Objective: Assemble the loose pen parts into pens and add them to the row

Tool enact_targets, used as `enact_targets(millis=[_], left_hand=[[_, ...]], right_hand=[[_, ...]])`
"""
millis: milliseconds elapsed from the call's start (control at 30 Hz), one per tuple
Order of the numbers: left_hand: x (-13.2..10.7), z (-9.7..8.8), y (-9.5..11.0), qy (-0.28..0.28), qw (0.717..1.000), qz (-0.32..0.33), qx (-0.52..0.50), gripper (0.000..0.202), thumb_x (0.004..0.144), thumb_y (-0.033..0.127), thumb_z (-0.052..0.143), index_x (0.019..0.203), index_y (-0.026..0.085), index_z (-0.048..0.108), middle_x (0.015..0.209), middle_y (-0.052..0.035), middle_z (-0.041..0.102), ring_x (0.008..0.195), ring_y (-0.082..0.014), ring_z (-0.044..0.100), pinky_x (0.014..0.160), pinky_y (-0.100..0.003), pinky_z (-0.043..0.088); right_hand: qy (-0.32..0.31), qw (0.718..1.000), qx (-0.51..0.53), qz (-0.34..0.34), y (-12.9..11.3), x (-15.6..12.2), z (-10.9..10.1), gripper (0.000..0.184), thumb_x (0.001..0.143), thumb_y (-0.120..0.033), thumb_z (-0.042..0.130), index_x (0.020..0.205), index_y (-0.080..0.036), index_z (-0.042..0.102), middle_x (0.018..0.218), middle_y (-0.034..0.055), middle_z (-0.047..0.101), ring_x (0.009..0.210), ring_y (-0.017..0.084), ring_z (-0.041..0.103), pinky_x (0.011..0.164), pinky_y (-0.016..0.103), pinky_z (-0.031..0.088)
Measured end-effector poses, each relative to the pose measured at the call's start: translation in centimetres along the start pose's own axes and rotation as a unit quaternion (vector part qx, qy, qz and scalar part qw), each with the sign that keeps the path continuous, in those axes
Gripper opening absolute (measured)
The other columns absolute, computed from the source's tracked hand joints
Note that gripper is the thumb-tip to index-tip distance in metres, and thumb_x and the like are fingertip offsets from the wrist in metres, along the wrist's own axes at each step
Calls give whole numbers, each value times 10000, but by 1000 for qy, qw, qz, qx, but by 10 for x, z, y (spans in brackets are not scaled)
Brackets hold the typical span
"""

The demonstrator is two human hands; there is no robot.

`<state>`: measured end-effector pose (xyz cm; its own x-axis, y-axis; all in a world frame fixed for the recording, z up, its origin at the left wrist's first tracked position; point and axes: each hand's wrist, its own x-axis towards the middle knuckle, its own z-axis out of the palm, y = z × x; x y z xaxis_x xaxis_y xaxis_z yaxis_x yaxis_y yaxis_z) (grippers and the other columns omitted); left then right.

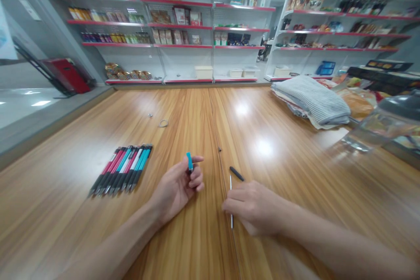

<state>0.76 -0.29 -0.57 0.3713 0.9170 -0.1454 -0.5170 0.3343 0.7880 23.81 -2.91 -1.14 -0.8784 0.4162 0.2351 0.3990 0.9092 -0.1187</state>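
Note:
My left hand [179,188] is raised a little over the table, pinching a short blue pen barrel [189,162] between thumb and fingers. Lower right, my right hand [252,208] is closed on a thin white pen refill [231,222] at the tabletop; the fingers hide its middle. Just beyond that hand lies a black pen piece [236,173], apart from the refill. A row of pens [124,168] in pink, blue and white with black grips lies side by side to the left of my left hand.
On the wooden table [183,249], a small ring [163,123] and a tiny metallic bit [150,115] lie farther back. A small dark piece [219,149] sits by the seam. Folded cloths [310,98] and a clear container [370,122] stand right. Stocked shelves [180,26] line the back.

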Motion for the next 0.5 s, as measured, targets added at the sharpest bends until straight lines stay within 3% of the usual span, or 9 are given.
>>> enact_targets(millis=[67,133,167,233,300,433,500], left_hand=[[-2,0,-5,-10,999,-9,46,218,909,362,512,992,166,562,599,63,292,495,-63,291,486,-208,290],[-5,0,-12,7,985,35,169,174,889,345,551,929,176,566,569,65,315,479,-63,297,469,-205,253],[-6,0,-15,24,964,74,255,162,879,336,566,900,175,573,575,53,369,494,-70,336,480,-211,265],[-11,1,-19,49,887,153,432,141,869,309,573,846,170,589,621,20,473,547,-91,415,521,-230,301],[-17,2,-18,28,801,201,563,114,865,272,554,829,171,595,645,7,511,562,-103,437,546,-245,315],[-25,5,-8,-161,677,204,689,124,805,227,571,924,199,592,732,-6,569,626,-140,506,585,-268,342],[-25,5,-4,-228,627,189,721,146,794,219,566,938,208,588,794,-19,590,689,-164,542,605,-277,356]], right_hand=[[7,1000,13,-12,-7,3,4,140,790,-82,470,850,-172,558,734,9,573,659,135,485,583,270,341],[22,999,27,-24,-11,5,7,150,809,-76,464,861,-175,564,733,8,573,664,136,491,595,265,360],[36,999,35,-21,-12,5,8,157,813,-75,461,869,-174,569,731,8,574,659,135,496,593,262,369],[79,995,56,10,-12,4,8,173,826,-75,454,898,-168,582,731,14,584,646,131,515,584,254,391],[136,985,81,68,-10,3,7,176,856,-92,452,937,-159,593,749,26,610,651,129,551,589,248,423],[249,939,161,176,-6,2,11,173,912,-152,495,1045,-172,603,848,34,680,743,129,641,669,239,501],[288,910,208,215,-6,3,15,198,918,-172,520,1095,-186,607,852,21,698,748,119,661,689,224,527]])
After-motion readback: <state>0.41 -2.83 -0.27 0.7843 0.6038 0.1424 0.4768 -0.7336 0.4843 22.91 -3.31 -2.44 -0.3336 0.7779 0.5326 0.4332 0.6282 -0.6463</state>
